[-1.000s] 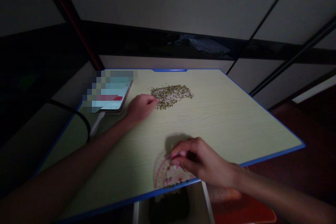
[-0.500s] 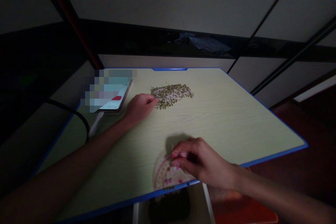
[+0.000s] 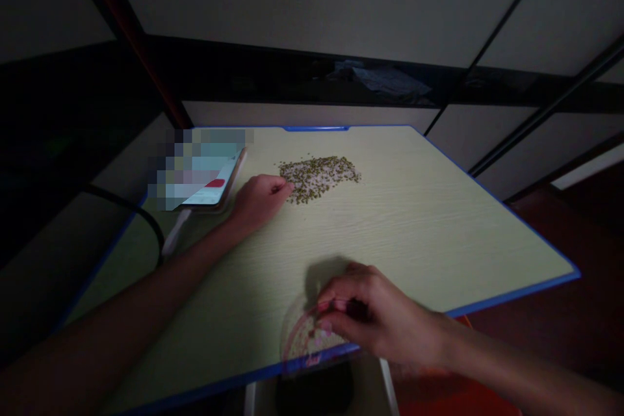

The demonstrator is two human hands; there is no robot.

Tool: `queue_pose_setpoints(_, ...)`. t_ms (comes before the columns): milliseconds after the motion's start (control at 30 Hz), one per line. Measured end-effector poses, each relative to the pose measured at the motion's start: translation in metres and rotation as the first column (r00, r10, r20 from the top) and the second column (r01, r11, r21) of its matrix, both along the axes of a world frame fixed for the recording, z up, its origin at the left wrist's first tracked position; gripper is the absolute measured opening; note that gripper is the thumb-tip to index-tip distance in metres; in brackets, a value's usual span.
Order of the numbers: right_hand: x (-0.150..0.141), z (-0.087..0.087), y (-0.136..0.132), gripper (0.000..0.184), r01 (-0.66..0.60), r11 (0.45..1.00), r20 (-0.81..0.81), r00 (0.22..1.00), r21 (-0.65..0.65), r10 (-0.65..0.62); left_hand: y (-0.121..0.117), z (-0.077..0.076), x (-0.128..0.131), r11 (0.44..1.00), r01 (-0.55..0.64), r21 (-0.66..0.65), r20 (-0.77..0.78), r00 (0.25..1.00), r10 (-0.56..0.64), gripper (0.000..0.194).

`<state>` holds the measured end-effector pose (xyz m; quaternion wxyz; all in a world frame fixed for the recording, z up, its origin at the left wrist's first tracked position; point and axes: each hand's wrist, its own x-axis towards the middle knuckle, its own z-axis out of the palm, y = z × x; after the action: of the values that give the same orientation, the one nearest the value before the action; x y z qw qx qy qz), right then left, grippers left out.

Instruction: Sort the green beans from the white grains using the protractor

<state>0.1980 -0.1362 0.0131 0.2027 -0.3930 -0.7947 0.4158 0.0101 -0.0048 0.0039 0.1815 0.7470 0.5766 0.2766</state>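
My right hand (image 3: 363,309) pinches a clear plastic protractor (image 3: 299,338) with pink markings, tilted over the near table edge. Part of the protractor lies behind my fingers. My left hand (image 3: 263,198) rests closed at the left side of a spread of small green beans mixed with pale grains (image 3: 319,177). Its fingers are curled in, so anything inside them is hidden. Just below the table edge, under the protractor, stands a white-rimmed container (image 3: 385,383) with a dark inside.
The pale table (image 3: 414,221) has a blue rim. A phone (image 3: 214,185) with a lit screen lies at the left, partly blurred out, with a cable (image 3: 158,227) near it. An orange-red surface (image 3: 433,390) lies low on the right. Cabinet panels (image 3: 312,6) stand behind the table.
My right hand has moved slightly toward me, bringing the protractor further over the near edge. Small dark bits seen at that edge before no longer show. My left hand has stayed still.
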Motion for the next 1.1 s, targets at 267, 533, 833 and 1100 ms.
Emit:
queue_pose_setpoints(267, 0.001, -0.003, 0.005, 0.011, 0.014, 0.992, -0.092, 0.995, -0.125, -0.025, -0.001, 0.001, 0.000, 1.000, -0.020, -0.007, 0.005, 1.000, 0.020, 0.035)
queue_pose_setpoints(533, -0.010, -0.004, 0.042, 0.011, 0.262, 0.965, -0.026, 0.965, 0.019, -0.262, -0.001, 0.001, 0.001, 1.000, -0.017, -0.020, 0.016, 1.000, 0.017, 0.035)
queue_pose_setpoints(833, 0.009, -0.008, 0.091, 0.019, 0.464, 0.885, -0.027, 0.886, 0.038, -0.463, -0.001, 0.004, 0.001, 0.999, -0.024, -0.045, 0.009, 1.000, 0.024, 0.035)
queue_pose_setpoints(1100, 0.050, -0.009, 0.110, 0.023, 0.597, 0.798, 0.025, 0.799, 0.085, -0.601, -0.001, 0.002, -0.001, 0.999, -0.016, -0.043, 0.012, 1.000, 0.017, 0.035)
